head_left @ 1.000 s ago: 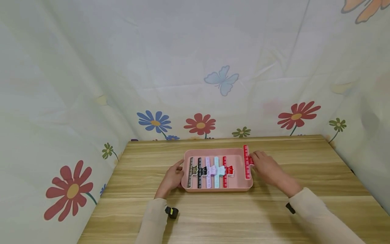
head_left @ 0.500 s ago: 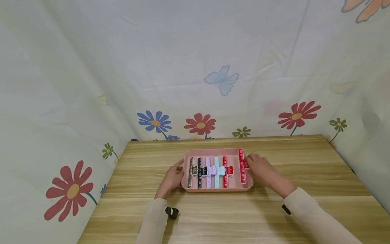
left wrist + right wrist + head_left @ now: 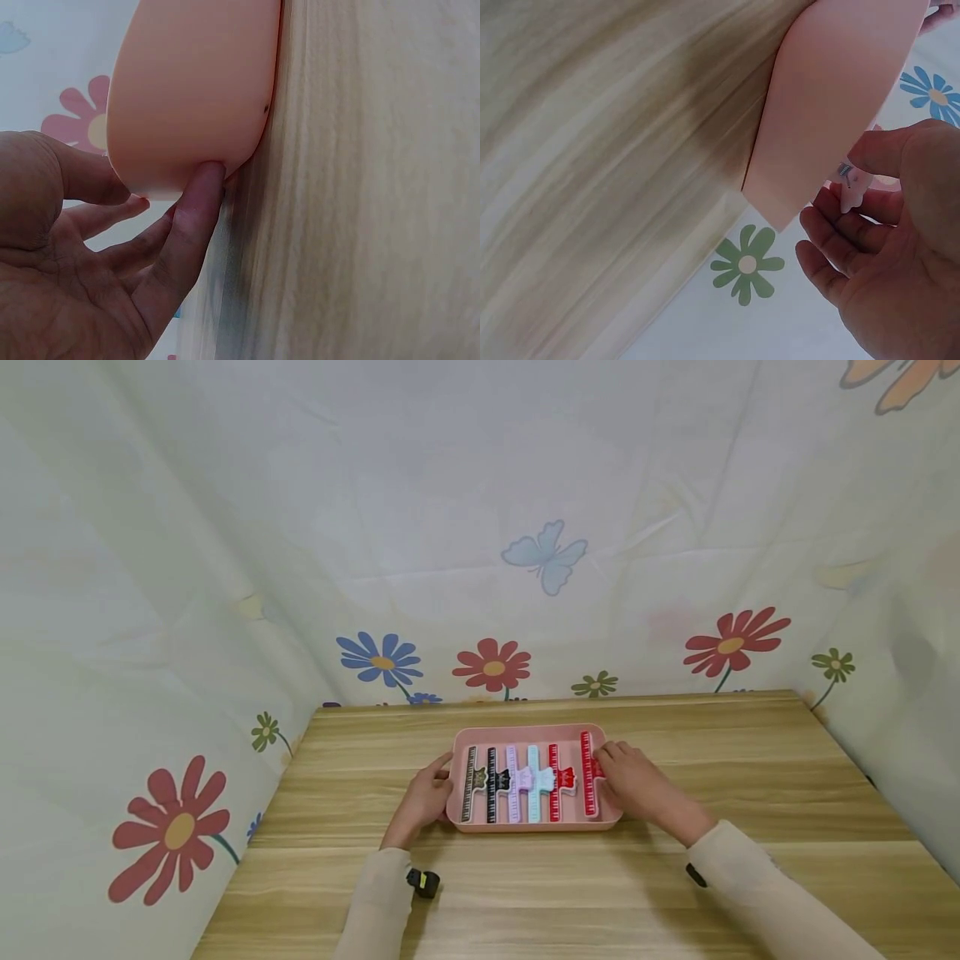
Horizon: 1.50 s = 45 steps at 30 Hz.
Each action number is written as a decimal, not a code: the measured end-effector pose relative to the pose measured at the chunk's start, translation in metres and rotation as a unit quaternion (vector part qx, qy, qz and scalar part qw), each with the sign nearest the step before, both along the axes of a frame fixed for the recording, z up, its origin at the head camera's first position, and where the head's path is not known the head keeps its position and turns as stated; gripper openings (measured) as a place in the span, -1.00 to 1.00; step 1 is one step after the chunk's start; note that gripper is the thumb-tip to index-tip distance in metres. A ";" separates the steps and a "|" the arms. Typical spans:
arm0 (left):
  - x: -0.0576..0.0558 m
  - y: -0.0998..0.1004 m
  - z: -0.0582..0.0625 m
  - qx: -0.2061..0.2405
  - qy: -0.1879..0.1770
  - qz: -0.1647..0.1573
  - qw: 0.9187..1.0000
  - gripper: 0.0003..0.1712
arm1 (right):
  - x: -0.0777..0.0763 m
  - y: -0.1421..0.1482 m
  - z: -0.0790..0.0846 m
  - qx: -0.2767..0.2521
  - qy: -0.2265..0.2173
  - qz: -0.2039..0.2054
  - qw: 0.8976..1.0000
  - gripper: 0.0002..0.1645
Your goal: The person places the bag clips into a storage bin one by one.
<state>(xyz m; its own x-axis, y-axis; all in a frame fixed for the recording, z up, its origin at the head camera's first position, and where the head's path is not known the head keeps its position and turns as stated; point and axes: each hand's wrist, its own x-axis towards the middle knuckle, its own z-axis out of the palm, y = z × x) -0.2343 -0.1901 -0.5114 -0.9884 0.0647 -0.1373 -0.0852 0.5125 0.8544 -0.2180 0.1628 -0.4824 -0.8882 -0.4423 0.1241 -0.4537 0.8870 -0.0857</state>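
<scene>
My right hand (image 3: pixel 633 781) pinches the handle of a red long-jawed clip (image 3: pixel 588 774) with a piano-key pattern, inside the right end of a pink tray (image 3: pixel 517 827). In the right wrist view the clip's handle (image 3: pixel 853 191) shows between thumb and fingers beside the tray wall. At the tray's left end my left hand (image 3: pixel 423 797) holds the rim and outer wall. Lined up inside, left to right, are a dark brown clip (image 3: pixel 468 785), a black clip (image 3: pixel 492 785), a lilac clip (image 3: pixel 513 785), a light blue clip (image 3: pixel 533 785) and another red clip (image 3: pixel 553 783).
The tray stands on a wood-grain table (image 3: pixel 525 893). Behind the table and at its sides hangs a pale cloth (image 3: pixel 420 527) printed with flowers and butterflies. A small black device (image 3: pixel 424 883) is strapped to the left wrist.
The right hand has moved left and lowered the held red clip from over the tray's right rim into the tray. The left hand and the other clips have stayed put.
</scene>
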 end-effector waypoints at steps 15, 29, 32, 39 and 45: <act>-0.001 0.000 -0.002 -0.003 -0.003 -0.001 1.000 -0.37 | -0.004 -0.009 -0.011 0.014 0.023 0.030 0.999 -0.42; -0.001 -0.001 -0.004 -0.001 -0.002 -0.001 1.000 -0.37 | -0.002 -0.015 -0.020 0.022 0.063 0.056 0.996 -0.57; -0.001 -0.001 -0.004 0.001 -0.001 0.000 1.000 -0.37 | -0.003 -0.016 -0.020 0.024 0.052 0.049 0.997 -0.56; -0.003 -0.001 -0.003 0.003 0.001 -0.001 1.000 -0.37 | -0.007 -0.018 -0.021 0.031 0.034 0.041 0.998 -0.49; -0.002 0.000 -0.003 0.007 -0.006 0.002 1.000 -0.37 | -0.008 -0.020 -0.023 0.024 0.012 0.030 0.999 -0.50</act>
